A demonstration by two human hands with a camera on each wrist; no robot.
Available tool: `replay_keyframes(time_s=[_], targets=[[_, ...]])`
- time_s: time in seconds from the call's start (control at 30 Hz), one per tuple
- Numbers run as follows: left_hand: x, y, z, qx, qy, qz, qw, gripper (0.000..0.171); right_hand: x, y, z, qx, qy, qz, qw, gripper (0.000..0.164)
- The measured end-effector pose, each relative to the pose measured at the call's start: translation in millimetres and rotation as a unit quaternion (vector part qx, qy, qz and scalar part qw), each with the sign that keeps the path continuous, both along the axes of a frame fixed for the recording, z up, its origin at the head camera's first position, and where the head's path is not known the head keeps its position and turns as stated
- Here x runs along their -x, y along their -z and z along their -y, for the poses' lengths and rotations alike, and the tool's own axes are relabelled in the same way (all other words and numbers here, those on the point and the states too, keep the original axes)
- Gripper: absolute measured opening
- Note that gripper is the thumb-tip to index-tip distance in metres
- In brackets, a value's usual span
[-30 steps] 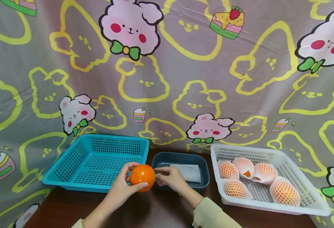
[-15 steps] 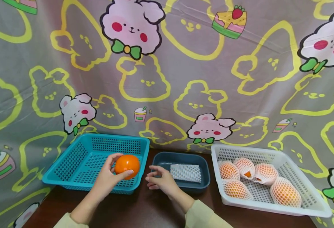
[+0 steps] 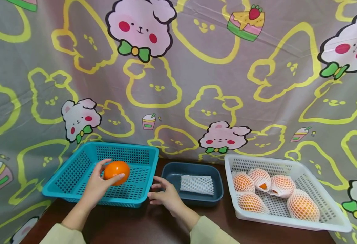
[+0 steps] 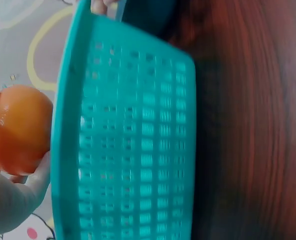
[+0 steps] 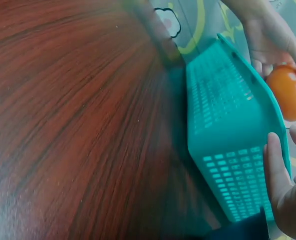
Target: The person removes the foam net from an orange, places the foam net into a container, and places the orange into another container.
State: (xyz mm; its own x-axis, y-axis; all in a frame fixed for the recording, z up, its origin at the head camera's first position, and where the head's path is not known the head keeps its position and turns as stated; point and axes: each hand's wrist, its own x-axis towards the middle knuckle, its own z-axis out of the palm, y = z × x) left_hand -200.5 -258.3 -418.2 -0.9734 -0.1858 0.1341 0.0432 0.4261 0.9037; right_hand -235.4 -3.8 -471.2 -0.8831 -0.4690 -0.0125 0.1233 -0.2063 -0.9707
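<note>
My left hand [image 3: 96,186] holds a bare, shiny orange [image 3: 117,173] over the inside of the teal perforated basket [image 3: 75,171]. Its thumb lies across the near side of the fruit, with the fingers behind. In the left wrist view the orange [image 4: 23,131] shows above the basket's rim. My right hand [image 3: 168,197] is at the basket's right side, fingers loosely spread and holding nothing. Seen from the right wrist, a finger of that hand [image 5: 287,200] overlaps the basket wall close to the rim.
A dark blue tray [image 3: 193,166] with a flat white foam net [image 3: 197,184] stands right of the teal basket. Farther right, a white basket [image 3: 257,217] holds several oranges in foam nets [image 3: 303,205]. A patterned cloth hangs behind the dark wooden table [image 3: 129,227].
My left hand has carried the orange leftward from in front of the blue tray to over the teal basket. My right hand has come away from the fruit and shifted slightly left.
</note>
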Motion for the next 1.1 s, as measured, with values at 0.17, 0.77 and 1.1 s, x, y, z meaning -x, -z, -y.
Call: replay_keyframes(time_s=[0.17, 0.77, 1.1], targets=[[3.6, 1.2, 18.6, 0.047, -0.005, -0.001, 0.9989, 0.086, -3.4, -0.2, 8.9, 0.011, 0.001, -0.007, 1.0, 0.069], [19.9, 14.7, 62.8, 0.177, 0.033, 0.031, 0.9831, 0.079, -9.9, -2.0, 19.6, 0.028, 0.04, 0.038, 0.998, 0.068], [32.0, 16.1, 75.7, 0.25, 0.06, 0.104, 0.9607, 0.083, -9.8, -3.5, 18.7, 0.021, 0.056, 0.061, 0.996, 0.071]])
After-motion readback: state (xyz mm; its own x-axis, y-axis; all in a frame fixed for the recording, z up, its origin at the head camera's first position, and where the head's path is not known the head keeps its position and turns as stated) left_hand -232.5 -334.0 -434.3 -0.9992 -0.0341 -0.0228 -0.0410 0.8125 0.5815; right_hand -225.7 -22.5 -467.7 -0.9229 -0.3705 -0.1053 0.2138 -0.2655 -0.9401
